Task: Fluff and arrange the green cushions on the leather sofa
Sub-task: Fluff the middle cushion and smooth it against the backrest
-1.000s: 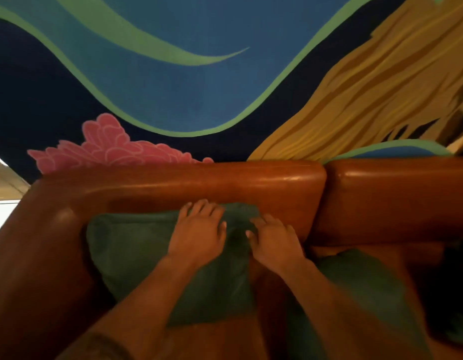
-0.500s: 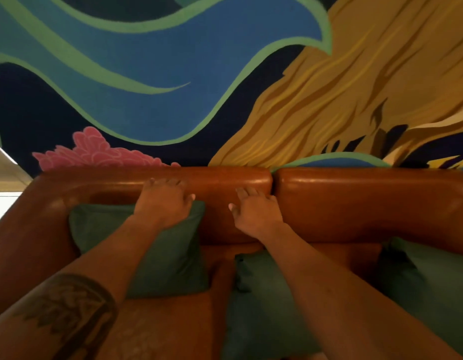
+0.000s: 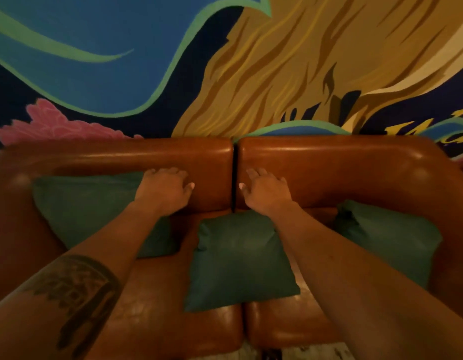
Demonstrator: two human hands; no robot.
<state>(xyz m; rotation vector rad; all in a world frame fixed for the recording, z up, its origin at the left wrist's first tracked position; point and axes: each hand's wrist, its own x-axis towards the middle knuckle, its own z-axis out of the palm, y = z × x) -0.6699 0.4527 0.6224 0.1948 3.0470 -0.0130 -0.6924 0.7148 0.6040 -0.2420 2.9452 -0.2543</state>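
Three green cushions lie on the brown leather sofa [image 3: 329,172]. The left cushion [image 3: 85,209] leans against the backrest in the left corner. Flat on the seat lies the middle cushion [image 3: 238,261], across the gap between the two seat pads. The right cushion [image 3: 386,237] leans toward the right armrest. My left hand [image 3: 165,188] hovers palm down at the left cushion's upper right corner, fingers spread, holding nothing. My right hand [image 3: 266,190] is spread in front of the backrest, above the middle cushion's far edge, also empty.
A painted wall mural [image 3: 225,61] in blue, green, gold and pink rises right behind the sofa. The backrest is split by a dark seam [image 3: 235,178] in the middle. Rounded armrests close off both ends.
Both hands have let go of the left cushion and moved right toward the sofa's middle. My view has shifted right, bringing the middle and right cushions fully into sight.
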